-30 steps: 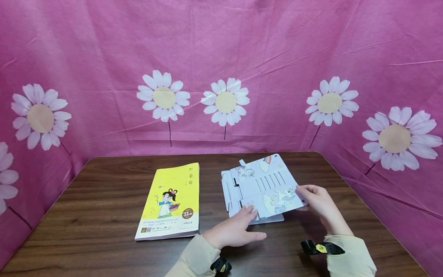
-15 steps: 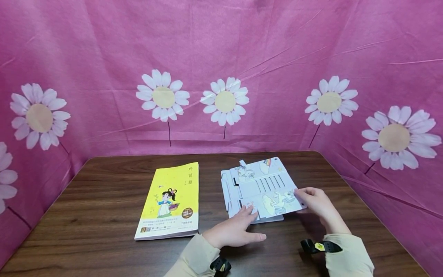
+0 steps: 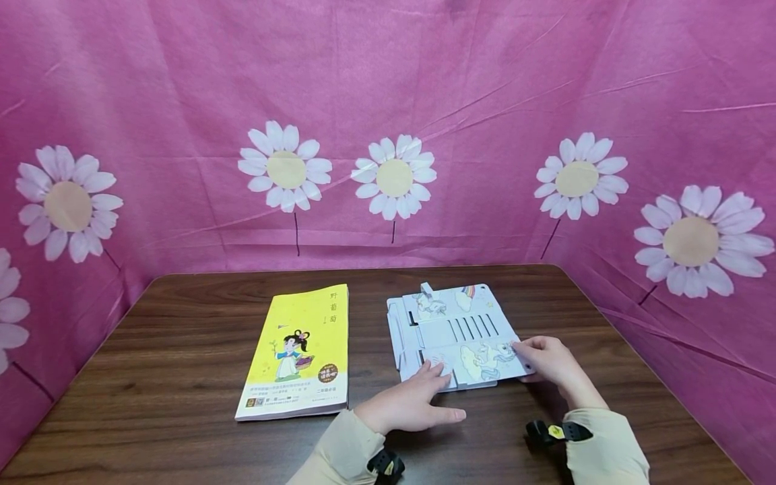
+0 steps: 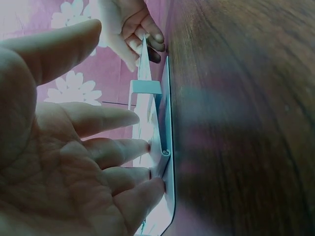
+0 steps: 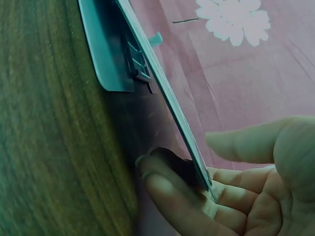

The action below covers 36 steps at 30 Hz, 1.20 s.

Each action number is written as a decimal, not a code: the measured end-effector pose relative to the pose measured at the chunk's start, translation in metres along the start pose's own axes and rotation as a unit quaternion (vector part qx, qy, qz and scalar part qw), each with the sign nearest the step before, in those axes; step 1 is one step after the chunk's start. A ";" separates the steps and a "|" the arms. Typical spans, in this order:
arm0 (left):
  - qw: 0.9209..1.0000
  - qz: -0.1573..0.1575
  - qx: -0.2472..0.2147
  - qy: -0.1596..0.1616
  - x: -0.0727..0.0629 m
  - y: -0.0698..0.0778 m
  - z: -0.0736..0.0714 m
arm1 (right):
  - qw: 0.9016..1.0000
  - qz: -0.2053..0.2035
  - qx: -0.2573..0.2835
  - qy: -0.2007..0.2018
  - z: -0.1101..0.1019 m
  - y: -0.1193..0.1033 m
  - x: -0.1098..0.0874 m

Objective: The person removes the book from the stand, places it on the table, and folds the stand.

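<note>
A pale folding book stand (image 3: 433,333) with unicorn and rainbow prints lies right of centre on the table. Its slotted top panel tilts slightly up from the base (image 4: 170,191) in the left wrist view. My left hand (image 3: 403,404) rests straight fingertips on the stand's near left part, thumb spread away. My right hand (image 3: 553,367) holds the panel's near right corner, thumb on top and fingers beneath. A gap shows between panel (image 5: 170,96) and base in the right wrist view, with a ridged support piece (image 5: 139,61) inside.
A yellow paperback book (image 3: 297,350) with a cartoon girl on its cover lies left of the stand. The dark wooden table (image 3: 157,377) meets pink daisy-printed cloth (image 3: 473,202) at its back and sides.
The stand's top panel has come down toward its base, its raised right side lower now. My right hand has moved down and slightly left with it. The left hand has stayed in place.
</note>
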State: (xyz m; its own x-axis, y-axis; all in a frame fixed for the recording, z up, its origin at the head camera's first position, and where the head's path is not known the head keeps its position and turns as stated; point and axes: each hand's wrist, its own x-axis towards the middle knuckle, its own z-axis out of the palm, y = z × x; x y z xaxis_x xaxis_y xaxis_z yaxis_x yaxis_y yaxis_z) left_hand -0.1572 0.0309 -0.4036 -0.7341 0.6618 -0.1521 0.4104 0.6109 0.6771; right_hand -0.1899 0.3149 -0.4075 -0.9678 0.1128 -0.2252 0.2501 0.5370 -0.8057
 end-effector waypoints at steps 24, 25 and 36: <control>1.000 -0.015 -0.006 0.004 -0.001 0.000 -0.005 | 0.999 0.004 -0.043 -0.030 -0.006 0.020 0.006; 1.000 -0.013 -0.004 0.010 -0.001 0.000 -0.006 | 0.999 0.005 -0.041 -0.032 -0.006 0.020 0.007; 0.993 -0.014 -0.049 0.111 -0.004 -0.001 -0.020 | 0.997 -0.015 -0.032 -0.065 -0.010 0.025 0.006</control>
State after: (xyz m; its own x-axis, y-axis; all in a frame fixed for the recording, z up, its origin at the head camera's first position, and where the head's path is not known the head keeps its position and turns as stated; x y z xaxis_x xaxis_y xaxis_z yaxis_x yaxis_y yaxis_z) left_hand -0.1654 0.0183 -0.3891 -0.8498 0.5268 -0.0170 0.3421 0.5757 0.7427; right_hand -0.1894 0.3374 -0.4232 -0.9618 -0.0117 -0.2735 0.2139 0.5915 -0.7774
